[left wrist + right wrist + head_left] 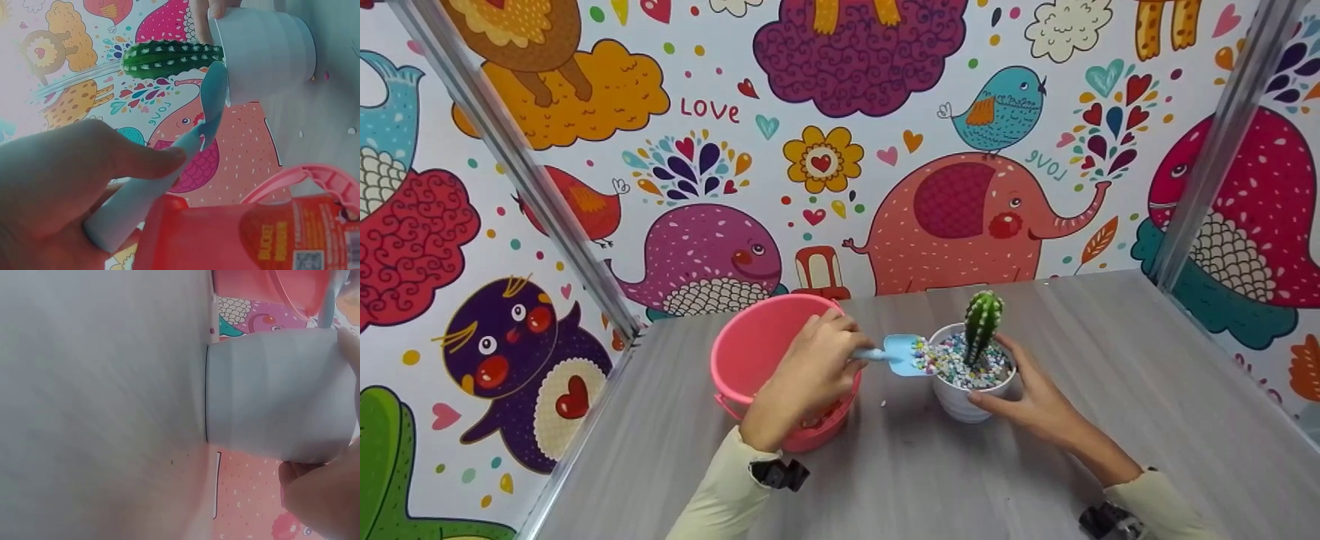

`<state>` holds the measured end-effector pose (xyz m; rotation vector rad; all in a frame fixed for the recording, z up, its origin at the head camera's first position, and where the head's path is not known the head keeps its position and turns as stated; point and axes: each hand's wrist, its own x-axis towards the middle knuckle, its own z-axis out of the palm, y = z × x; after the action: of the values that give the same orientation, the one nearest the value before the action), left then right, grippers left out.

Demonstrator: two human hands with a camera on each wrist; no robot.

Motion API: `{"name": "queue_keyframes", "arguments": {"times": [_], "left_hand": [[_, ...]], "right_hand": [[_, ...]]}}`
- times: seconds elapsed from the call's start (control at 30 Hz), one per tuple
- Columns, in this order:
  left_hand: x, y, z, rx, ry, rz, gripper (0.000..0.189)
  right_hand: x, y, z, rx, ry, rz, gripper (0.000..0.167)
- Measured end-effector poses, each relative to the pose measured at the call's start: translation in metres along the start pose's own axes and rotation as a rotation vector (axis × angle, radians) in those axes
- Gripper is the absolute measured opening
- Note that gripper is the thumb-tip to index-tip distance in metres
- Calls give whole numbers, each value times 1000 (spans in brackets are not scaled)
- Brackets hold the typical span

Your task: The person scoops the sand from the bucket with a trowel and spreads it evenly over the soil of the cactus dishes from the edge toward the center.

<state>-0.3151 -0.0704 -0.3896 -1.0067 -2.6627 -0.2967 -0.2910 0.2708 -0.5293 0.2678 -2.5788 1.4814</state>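
My left hand (819,361) grips the handle of a light blue toy shovel (901,352), over the near side of the pink bucket (742,349). The shovel's blade reaches to the rim of a white ribbed flowerpot (962,405), with colourful pebbles (924,355) at its front edge. More pebbles fill the pot's top around a green cactus (983,324) that stands upright. On the pot's other side my right hand (1039,394) holds it, thumb at the near rim and fingers behind. In the right wrist view the pot's base (216,396) stands on the tabletop.
The bucket stands left of the pot; its handle (281,180) hangs down on the outside. A stray white pebble (883,403) lies on the grey wooden table (915,480) between them. Behind rises a wall (825,112) with cartoon animals, framed by metal posts (1215,142).
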Motion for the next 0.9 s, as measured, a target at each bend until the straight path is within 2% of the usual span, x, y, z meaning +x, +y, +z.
{"name": "queue_keyframes", "arguments": {"times": [0.2, 0.57, 0.7, 0.9], "left_hand": [[-1, 0, 1, -21, 21, -2, 24], [-9, -3, 1, -55, 68, -13, 21], [-11, -3, 2, -44, 85, -8, 21], [-14, -5, 6, -31, 108, 2, 22]], "right_hand": [[0, 0, 1, 0, 6, 3, 109], [-2, -9, 6, -55, 64, 47, 124], [-2, -7, 3, -75, 44, 35, 125], [3, 7, -8, -8, -52, -72, 125]]}}
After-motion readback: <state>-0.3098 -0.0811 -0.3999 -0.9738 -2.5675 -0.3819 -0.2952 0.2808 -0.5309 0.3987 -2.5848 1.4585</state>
